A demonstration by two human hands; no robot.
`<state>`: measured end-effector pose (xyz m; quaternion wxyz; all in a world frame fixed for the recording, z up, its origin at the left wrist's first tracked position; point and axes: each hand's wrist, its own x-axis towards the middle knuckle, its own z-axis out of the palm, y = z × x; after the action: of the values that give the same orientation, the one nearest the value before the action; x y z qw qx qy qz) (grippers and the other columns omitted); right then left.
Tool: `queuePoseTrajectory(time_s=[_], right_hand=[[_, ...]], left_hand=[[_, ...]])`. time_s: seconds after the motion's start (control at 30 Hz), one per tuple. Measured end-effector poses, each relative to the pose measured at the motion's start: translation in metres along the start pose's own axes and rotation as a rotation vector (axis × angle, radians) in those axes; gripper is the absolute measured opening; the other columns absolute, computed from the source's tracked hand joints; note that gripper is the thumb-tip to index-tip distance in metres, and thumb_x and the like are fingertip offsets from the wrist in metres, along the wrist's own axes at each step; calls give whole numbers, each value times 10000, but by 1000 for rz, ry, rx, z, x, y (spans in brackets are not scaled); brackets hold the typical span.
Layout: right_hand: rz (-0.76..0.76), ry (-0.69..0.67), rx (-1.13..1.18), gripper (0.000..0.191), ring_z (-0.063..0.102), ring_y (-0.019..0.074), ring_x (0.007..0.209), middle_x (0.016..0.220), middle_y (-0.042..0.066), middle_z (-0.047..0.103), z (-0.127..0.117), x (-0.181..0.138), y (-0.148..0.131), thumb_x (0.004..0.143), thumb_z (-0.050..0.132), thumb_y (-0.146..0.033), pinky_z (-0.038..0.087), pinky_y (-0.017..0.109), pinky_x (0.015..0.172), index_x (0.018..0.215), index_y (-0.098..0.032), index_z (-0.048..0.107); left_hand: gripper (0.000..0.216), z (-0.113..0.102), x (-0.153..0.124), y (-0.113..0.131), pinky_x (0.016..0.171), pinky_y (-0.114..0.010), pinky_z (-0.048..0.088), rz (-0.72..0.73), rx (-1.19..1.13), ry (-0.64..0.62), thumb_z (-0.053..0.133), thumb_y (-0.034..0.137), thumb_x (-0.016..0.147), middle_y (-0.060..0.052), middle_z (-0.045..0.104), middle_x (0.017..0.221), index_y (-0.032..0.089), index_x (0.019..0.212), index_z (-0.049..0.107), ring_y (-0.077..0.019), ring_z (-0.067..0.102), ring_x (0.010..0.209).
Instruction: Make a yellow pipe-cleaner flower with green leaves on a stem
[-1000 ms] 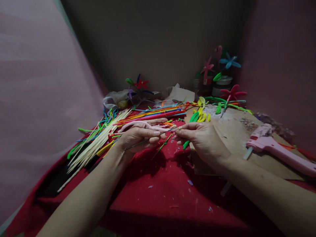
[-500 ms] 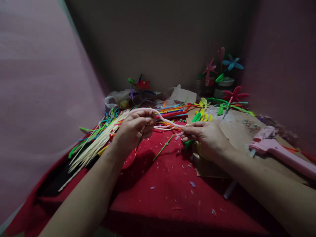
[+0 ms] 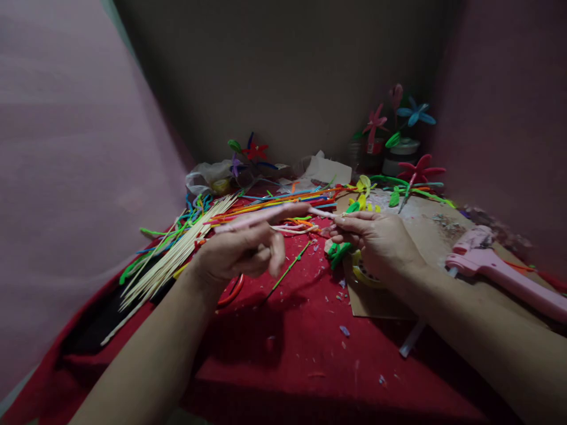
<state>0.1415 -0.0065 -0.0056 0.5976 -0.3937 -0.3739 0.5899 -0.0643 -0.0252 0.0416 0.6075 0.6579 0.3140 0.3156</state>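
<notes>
My left hand (image 3: 239,254) is curled, fingers closed, round a pink pipe cleaner (image 3: 261,217) that runs nearly straight across to my right hand (image 3: 376,242). The right hand pinches the pipe cleaner's other end between thumb and fingertips, just above the red cloth (image 3: 301,342). A thin green-wrapped stick (image 3: 287,268) lies on the cloth below the two hands. A red scissors handle (image 3: 231,292) shows under my left wrist. Green petal pieces (image 3: 337,252) and a yellow roll (image 3: 361,274) lie partly hidden under my right hand.
A bundle of bamboo skewers (image 3: 177,254) fans out at the left, with a pile of coloured pipe cleaners (image 3: 283,203) behind. A cardboard sheet (image 3: 425,236) at the right bears a pink glue gun (image 3: 500,271). Finished pipe-cleaner flowers (image 3: 398,127) stand in jars at the back right.
The pink pipe cleaner, looped a second ago, is now pulled out nearly straight. My left hand has dropped lower and left; the thin stick it held now lies on the cloth.
</notes>
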Motion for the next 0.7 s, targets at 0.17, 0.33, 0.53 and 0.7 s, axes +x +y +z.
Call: queuePoseTrajectory(time_s=[0.17,0.33,0.53,0.7], right_hand=[[-9,-23,-5,69,616,117,460,552,53,657,3,-4,-7,646,680,-89,537,214,495,586,-107,649],[-65,-10,-31,41,647,135,494,577,74,676,-1,-1,-8,640,685,-93,545,199,493,608,-93,660],[-15,-68,-19,73,638,129,473,551,72,672,-2,1,-4,640,670,-99,542,194,490,570,-101,651],[6,-23,-23,99,611,111,429,500,50,652,-1,1,-4,621,652,-59,528,183,463,534,-103,634]], left_hand=[[414,-10,5,-2,262,-161,134,-26,-86,272,567,339,779,41,515,472,176,1160,557,-4,155,248],[122,-40,16,-14,296,-128,188,56,88,751,587,185,753,46,503,474,136,864,596,-14,311,292],[89,-31,11,-5,310,-175,224,572,145,1001,521,185,813,69,508,494,211,871,584,-26,301,302],[162,31,-4,-10,433,-188,391,808,567,873,518,221,835,48,560,523,218,959,622,-64,489,421]])
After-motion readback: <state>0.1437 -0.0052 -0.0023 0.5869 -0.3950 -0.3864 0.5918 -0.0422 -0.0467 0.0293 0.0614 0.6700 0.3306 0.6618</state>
